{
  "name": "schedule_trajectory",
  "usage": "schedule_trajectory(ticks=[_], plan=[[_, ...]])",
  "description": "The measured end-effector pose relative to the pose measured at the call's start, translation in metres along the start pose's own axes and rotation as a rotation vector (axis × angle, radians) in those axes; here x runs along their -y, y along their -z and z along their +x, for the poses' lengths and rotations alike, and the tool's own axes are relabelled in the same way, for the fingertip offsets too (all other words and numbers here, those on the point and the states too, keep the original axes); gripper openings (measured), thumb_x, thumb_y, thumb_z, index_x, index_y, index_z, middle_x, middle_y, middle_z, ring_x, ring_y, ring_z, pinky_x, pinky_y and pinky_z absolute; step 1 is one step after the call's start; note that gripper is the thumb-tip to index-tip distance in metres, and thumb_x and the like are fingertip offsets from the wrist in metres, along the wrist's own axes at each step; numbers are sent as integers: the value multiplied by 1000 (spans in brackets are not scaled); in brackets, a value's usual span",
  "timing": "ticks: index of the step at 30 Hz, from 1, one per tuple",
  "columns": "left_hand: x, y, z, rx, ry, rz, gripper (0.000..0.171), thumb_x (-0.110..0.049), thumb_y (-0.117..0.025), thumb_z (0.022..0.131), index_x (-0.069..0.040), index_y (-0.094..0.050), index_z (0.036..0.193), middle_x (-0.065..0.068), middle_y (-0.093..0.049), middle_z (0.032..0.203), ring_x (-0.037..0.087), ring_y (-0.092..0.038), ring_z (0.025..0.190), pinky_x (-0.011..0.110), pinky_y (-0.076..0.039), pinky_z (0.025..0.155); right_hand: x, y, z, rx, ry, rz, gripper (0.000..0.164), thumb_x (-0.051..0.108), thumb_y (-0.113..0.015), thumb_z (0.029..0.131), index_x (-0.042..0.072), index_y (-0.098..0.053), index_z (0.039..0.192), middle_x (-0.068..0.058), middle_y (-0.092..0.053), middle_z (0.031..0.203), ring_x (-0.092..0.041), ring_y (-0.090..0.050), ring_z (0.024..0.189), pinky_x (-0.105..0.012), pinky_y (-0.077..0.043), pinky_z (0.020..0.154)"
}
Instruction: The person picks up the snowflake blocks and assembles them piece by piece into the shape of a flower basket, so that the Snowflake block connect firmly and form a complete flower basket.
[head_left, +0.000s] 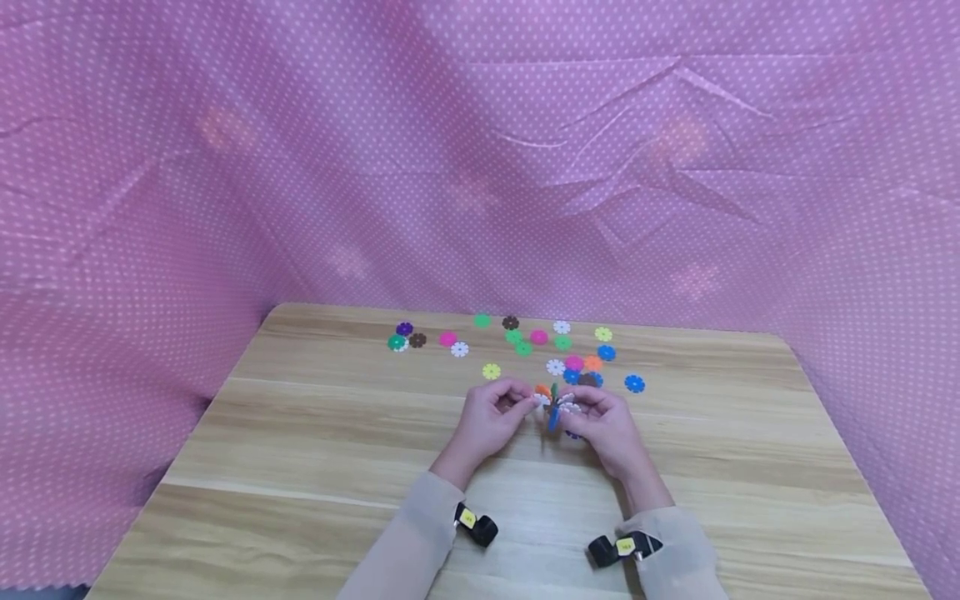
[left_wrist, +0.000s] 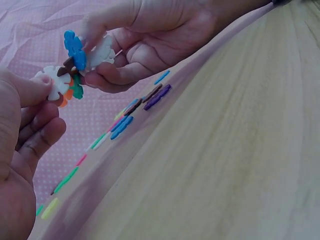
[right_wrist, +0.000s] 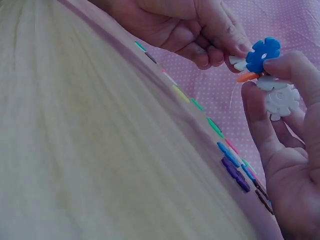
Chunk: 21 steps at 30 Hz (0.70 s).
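Both hands hold a small cluster of interlocking snowflake discs above the table. My left hand (head_left: 491, 423) pinches a white disc (left_wrist: 59, 86) at one side of the cluster between thumb and fingers. From the other side my right hand (head_left: 609, 429) grips the cluster, its thumb on the blue disc (right_wrist: 263, 54). White discs (right_wrist: 282, 100) stick out by the right fingers. An orange disc (head_left: 542, 390), a green disc (left_wrist: 77, 87) and a brown disc (left_wrist: 66, 67) are slotted in between. Fingers partly cover the joints.
Loose snowflake discs in several colours lie across the far part of the wooden table (head_left: 300, 467), among them a yellow one (head_left: 491, 372) and a blue one (head_left: 634, 383). A purple disc (left_wrist: 157, 97) lies close below the hands. Pink dotted cloth (head_left: 420, 167) hangs behind the table.
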<state>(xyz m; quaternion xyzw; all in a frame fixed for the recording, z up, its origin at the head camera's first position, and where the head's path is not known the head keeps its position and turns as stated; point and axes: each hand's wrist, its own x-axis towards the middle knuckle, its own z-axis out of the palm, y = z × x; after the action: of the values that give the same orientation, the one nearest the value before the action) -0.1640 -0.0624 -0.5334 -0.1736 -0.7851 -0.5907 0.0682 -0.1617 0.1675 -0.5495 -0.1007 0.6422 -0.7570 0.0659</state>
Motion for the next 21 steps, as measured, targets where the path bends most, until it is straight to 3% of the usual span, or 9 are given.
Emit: schedule_trajectory(ticks=[5, 11, 18, 21], plan=[[3, 1, 0, 5, 33, -77, 10, -15, -80, 101, -8, -76, 106, 1, -75, 95, 16, -71, 82, 29, -64, 76, 0, -3, 2, 10, 13, 28, 39, -3, -79, 95, -14, -64, 130, -3, -78, 111, -14, -76, 98, -27, -64, 89], [6, 7, 2, 23, 58, -205, 13, -10, -78, 102, -3, -75, 112, 7, -76, 107, 18, -72, 93, 33, -66, 87, 3, -2, 3, 61, 37, 82, 37, 2, -64, 106, -7, -60, 142, -3, -73, 125, -14, -73, 106, -28, -63, 93], [10, 14, 5, 67, 103, -308, 19, -5, -76, 101, 3, -73, 117, 12, -78, 107, 19, -74, 89, 43, -67, 86, 4, 2, 1, 215, 20, 75, 55, 0, -66, 106, 0, -50, 159, -24, -53, 156, -16, -73, 117, -32, -62, 98], [14, 18, 6, 86, 114, -293, 20, -9, -77, 101, 1, -75, 119, 11, -79, 110, 19, -76, 92, 42, -67, 88, 2, 3, 0, 226, 12, 87, 57, -3, -66, 104, -1, -49, 158, -25, -48, 161, -17, -71, 123, -33, -62, 100]])
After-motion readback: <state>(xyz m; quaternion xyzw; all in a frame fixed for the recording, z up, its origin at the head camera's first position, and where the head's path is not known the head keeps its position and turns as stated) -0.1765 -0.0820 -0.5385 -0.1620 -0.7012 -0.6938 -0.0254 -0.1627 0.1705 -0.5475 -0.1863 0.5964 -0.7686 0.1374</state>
